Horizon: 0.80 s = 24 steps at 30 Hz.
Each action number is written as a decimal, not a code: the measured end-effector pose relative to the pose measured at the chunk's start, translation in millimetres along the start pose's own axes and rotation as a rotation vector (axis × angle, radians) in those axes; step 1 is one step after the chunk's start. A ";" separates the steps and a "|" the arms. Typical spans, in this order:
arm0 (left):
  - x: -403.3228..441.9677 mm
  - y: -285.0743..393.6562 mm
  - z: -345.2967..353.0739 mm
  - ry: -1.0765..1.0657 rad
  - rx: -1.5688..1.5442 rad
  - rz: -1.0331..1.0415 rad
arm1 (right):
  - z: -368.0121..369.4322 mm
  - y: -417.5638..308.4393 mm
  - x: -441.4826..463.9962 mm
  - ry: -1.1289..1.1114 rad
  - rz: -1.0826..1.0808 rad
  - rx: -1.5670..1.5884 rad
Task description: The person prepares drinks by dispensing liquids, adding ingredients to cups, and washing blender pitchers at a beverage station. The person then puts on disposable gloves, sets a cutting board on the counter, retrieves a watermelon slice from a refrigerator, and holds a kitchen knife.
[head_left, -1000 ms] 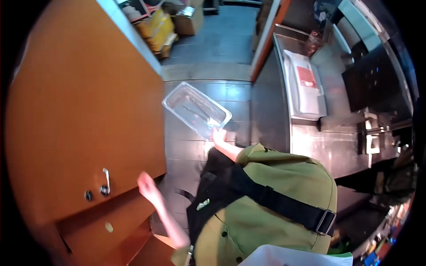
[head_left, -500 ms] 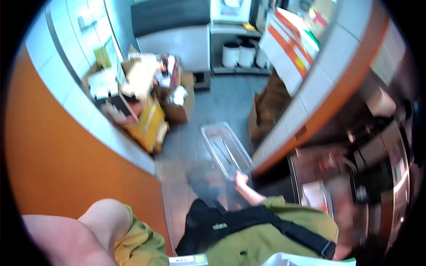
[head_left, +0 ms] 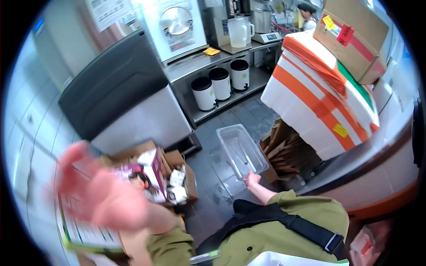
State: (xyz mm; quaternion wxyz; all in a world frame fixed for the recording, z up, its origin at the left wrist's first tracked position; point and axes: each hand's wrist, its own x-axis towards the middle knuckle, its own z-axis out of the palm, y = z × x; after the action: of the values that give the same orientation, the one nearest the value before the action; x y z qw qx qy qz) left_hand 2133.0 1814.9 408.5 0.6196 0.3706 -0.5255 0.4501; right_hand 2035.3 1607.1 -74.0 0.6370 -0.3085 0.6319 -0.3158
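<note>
My right hand (head_left: pixel 253 178) grips the near edge of a clear plastic food pan (head_left: pixel 224 133), which is held out in front of me above the floor. Inside the pan lie long thin metal pieces (head_left: pixel 246 156); whether they are joined cannot be made out. My left hand (head_left: pixel 104 190) is raised at the left, close to the camera and blurred by motion. Its fingers look loosely spread, with nothing seen in them. Beyond and below it are cardboard boxes with purple-and-white cartons (head_left: pixel 154 170).
White foam boxes with orange tape (head_left: pixel 306 95) stand at the right, a cardboard box (head_left: pixel 350 44) on top. A steel counter (head_left: pixel 179 71) holds pitchers (head_left: pixel 238 33), with black-lidded dispensers (head_left: pixel 219 84) below. A black-lidded bin-like unit (head_left: pixel 115 88) stands left. Another person (head_left: pixel 307 17) is at the back.
I have moved forward past the orange wall edges, and the view has turned. My left hand has come up into view. The pan stays in my right hand.
</note>
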 end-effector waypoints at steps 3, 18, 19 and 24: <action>-94.2 -119.0 78.4 -0.504 0.163 -0.571 | 105.5 -25.4 77.3 0.156 0.020 -0.019; -383.8 -562.3 235.5 -1.603 -0.075 -1.229 | 352.4 -201.0 446.0 0.766 0.347 0.030; -386.2 -593.6 277.9 -1.606 -0.103 -1.073 | 345.5 -236.7 446.1 0.794 0.334 0.051; -379.8 -672.6 547.9 -1.478 -0.638 -1.146 | 289.4 -341.4 531.3 0.940 0.204 0.214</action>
State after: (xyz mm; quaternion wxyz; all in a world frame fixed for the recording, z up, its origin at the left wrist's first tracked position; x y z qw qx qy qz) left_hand 2580.0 1024.9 138.7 0.3307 0.5724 -0.6181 -0.4254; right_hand 2321.4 976.1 -124.6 0.3389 -0.0018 0.8419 -0.4199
